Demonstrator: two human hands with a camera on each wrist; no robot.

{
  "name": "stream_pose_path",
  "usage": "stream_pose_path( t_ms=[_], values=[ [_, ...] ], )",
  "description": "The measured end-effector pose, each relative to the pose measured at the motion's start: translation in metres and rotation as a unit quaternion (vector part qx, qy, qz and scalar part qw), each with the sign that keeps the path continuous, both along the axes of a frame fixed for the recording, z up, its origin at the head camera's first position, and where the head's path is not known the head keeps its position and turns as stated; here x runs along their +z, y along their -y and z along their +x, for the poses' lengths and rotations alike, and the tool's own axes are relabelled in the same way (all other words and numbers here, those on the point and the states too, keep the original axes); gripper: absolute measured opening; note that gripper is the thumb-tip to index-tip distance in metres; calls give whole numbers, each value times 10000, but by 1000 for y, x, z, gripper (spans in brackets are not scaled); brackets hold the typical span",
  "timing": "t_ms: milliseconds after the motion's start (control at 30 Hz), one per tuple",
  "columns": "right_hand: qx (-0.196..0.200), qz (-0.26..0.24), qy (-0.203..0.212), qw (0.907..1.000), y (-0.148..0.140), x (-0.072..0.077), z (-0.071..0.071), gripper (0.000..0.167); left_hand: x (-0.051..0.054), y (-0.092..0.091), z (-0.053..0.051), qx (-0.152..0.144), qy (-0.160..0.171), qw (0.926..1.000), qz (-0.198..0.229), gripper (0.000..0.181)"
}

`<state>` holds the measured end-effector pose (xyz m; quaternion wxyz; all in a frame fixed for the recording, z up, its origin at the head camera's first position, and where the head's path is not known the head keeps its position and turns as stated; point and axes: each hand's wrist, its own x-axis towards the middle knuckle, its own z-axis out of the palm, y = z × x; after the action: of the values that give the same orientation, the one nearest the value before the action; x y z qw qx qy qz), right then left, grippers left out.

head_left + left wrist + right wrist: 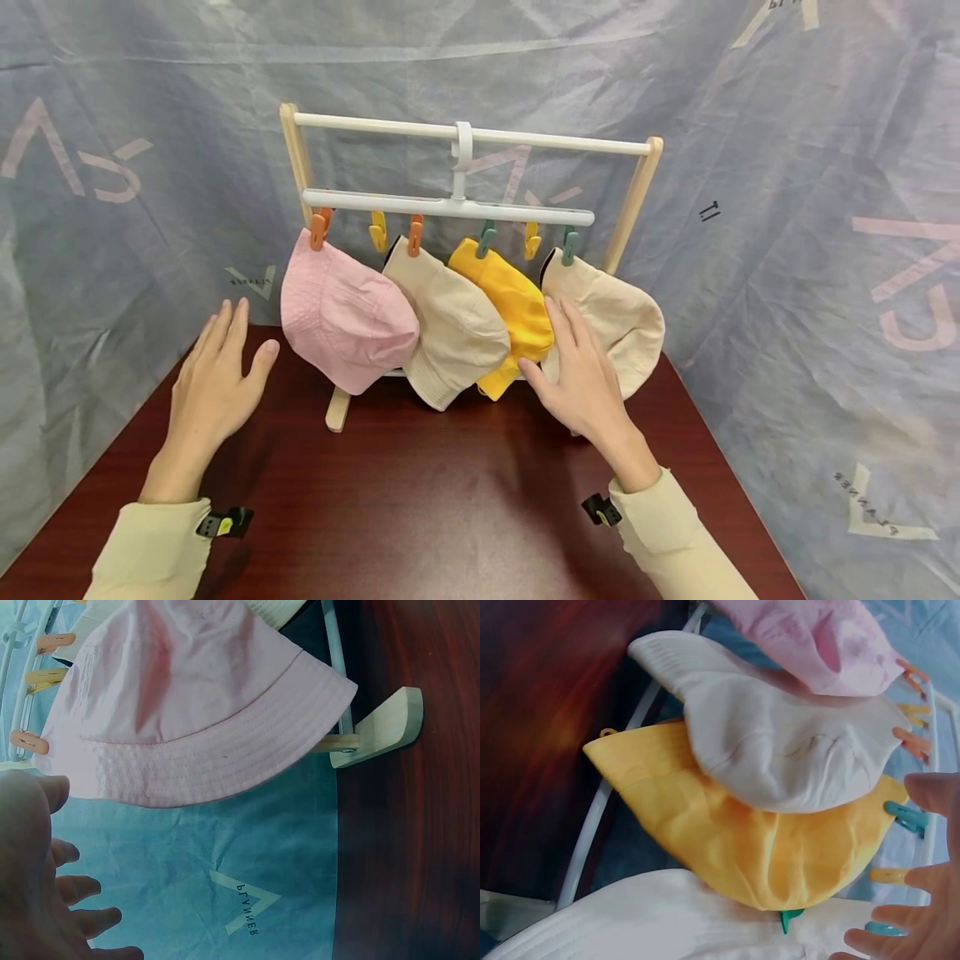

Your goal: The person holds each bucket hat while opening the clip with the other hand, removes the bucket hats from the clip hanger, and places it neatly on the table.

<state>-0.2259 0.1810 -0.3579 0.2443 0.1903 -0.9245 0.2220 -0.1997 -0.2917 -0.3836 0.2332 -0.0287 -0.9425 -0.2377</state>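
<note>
Four bucket hats hang by clips from a white bar: a pink hat (348,312) at the left, a cream hat (452,321), a yellow hat (510,304) and another cream hat (618,325) at the right. My left hand (217,375), fingers spread, is held left of the pink hat, holding nothing. The right hand (581,371), also spread and empty, appears in front of the right cream hat in the head view; contact cannot be told. The right wrist view shows the fingers (885,941) near the clips.
A wooden rack (633,208) with a white top rail (375,126) stands at the back of the dark red table (420,517). Yellow clips (532,242) hang between the hats. Grey printed sheeting (787,292) surrounds the table's back and sides.
</note>
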Motion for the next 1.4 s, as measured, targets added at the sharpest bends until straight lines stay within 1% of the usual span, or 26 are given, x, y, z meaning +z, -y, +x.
stream_pose_path(
  t_ms=[133, 233, 467, 633, 700, 900, 1067, 1233, 1333, 1400],
  values=[
    [174, -96, -139, 9997, 7, 5, -3, 86, 2, -1, -3, 5, -7, 10000, 98, 73],
    [330, -206, -142, 9991, 12, 8, -5, 85, 5, -2, -5, -8, -28, 9998, 185, 72],
    [607, -372, 45, 9975, 22, 18, -7, 84, 12, -5, -10, -87, -61, 9990, 435, 71],
    [901, -594, 255, 9938, 33, 26, -9, 82, 17, -6, -15, -120, -92, 9979, 628, 69],
    [1054, -651, 267, 9919, 37, 29, -10, 82, 18, -7, -17, -131, -155, 9975, 670, 67],
    [1292, -694, 177, 9890, 49, 37, -14, 81, 19, -9, -23, -189, -320, 9958, 840, 65],
    [1467, -700, 220, 9865, 59, 43, -19, 81, 20, -11, -26, -239, -429, 9931, 1069, 63],
    [1599, -736, 320, 9839, 70, 51, -22, 80, 22, -13, -30, -336, -610, 9905, 1183, 61],
    [1771, -851, 413, 9796, 77, 54, -24, 79, 22, -13, -32, -385, -658, 9890, 1269, 60],
    [1892, -958, 476, 9761, 82, 55, -25, 78, 23, -12, -34, -403, -626, 9882, 1336, 60]
  ],
)
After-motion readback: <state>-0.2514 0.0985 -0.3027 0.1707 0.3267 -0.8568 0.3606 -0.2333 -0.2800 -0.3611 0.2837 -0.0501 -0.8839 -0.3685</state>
